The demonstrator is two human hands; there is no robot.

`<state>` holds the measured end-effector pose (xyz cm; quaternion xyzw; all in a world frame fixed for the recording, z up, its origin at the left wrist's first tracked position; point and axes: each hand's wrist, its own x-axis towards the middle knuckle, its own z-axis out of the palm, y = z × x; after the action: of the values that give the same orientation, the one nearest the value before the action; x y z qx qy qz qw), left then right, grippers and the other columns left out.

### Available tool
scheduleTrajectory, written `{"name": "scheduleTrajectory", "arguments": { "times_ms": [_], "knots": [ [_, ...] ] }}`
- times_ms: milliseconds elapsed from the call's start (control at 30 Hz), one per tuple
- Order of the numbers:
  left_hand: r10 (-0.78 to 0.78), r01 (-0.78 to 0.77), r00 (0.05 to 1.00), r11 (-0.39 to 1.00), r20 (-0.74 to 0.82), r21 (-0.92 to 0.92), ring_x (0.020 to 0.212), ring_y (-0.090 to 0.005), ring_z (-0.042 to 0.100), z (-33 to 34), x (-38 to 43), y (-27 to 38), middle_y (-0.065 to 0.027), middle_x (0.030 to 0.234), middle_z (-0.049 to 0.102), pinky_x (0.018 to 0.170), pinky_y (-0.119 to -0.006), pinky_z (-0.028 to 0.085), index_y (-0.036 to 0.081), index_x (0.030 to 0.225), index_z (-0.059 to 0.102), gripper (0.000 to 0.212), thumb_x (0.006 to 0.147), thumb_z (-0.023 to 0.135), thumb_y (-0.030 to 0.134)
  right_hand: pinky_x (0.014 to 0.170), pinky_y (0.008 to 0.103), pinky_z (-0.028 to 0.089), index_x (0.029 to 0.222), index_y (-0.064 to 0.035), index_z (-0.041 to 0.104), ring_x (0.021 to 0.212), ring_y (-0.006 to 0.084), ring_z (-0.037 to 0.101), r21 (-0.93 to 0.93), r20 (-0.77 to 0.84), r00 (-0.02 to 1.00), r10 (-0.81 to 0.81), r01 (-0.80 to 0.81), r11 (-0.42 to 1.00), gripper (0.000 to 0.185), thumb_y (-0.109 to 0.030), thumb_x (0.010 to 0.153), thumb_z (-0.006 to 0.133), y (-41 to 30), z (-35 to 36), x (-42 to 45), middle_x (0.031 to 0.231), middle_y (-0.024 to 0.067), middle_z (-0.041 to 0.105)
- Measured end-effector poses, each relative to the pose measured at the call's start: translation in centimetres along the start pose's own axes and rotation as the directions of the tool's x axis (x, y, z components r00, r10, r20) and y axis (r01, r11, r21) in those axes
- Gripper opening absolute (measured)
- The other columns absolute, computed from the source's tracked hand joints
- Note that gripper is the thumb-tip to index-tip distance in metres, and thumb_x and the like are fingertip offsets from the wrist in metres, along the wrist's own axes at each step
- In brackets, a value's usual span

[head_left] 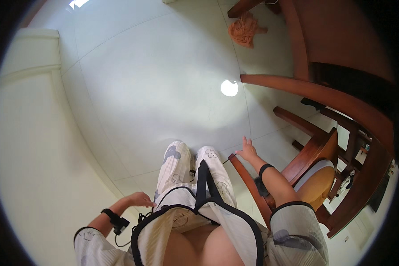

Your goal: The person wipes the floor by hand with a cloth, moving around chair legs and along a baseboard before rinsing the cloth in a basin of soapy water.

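Observation:
My left hand [141,199] hangs beside my hip, its fingertips close to the patterned trousers [174,166]. Its fingers are partly curled, and I cannot tell whether they touch the cloth or pinch anything. My right hand [247,152] reaches forward with fingers apart and nothing in it. Below and beside it is the end of a wooden chair leg [244,178]; whether they touch is unclear. A black strap [204,181] lies down the front of my clothes. A small black device [119,224] with a cable is strapped to my left wrist.
A pale wall or door panel [36,126] runs along the left. Light floor tiles [146,93] stretch ahead. Dark wooden furniture [319,91] curves along the right, with a yellow-brown rounded object [316,191] among it. An orange cloth [244,30] lies on the floor farther off.

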<state>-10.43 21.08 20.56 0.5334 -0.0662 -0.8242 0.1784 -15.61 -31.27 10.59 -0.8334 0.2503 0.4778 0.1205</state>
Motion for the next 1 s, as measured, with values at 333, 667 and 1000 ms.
{"name": "scheduleTrajectory", "arguments": {
  "times_ms": [333,667,1000],
  "knots": [
    [0.109,-0.199,0.954,0.926,-0.279,-0.320,0.073,-0.0149,0.059,4.1,-1.4,-0.9,-0.0087,0.080,0.063,0.066,-0.028,0.048,0.003,0.090,0.062,0.034,0.077,0.070,0.033,0.076,0.0380,0.048,0.108,-0.0085,0.061,0.083,0.0262,0.064,-0.278,0.413,0.875,0.251,-0.141,0.950,0.031,-0.027,0.087,0.047,7.0,3.1,0.2,0.097,0.0121,0.065],
    [0.247,-0.313,0.942,0.891,-0.228,-0.328,0.094,-0.0174,0.054,3.6,-0.8,-2.8,-0.0036,0.101,0.061,0.076,-0.037,0.047,0.012,0.111,0.057,0.045,0.078,0.065,0.042,0.058,0.0309,0.050,0.085,-0.0070,0.061,0.075,0.0173,0.065,0.713,0.401,0.916,0.031,-0.333,0.617,0.020,-0.026,0.088,0.054,5.6,-4.3,-6.4,0.085,0.0027,0.065],
    [0.100,-0.197,0.968,0.871,-0.229,-0.451,0.101,-0.0213,0.055,9.2,-11.2,-2.2,-0.0070,0.111,0.060,0.082,-0.041,0.046,0.014,0.117,0.057,0.044,0.079,0.062,0.037,0.083,0.0372,0.050,0.059,-0.0084,0.043,0.093,0.0281,0.063,0.948,0.114,0.976,-0.187,-0.163,-0.272,0.026,-0.013,0.083,0.053,7.0,-6.8,-11.6,0.095,0.0124,0.065]
  ]
}}
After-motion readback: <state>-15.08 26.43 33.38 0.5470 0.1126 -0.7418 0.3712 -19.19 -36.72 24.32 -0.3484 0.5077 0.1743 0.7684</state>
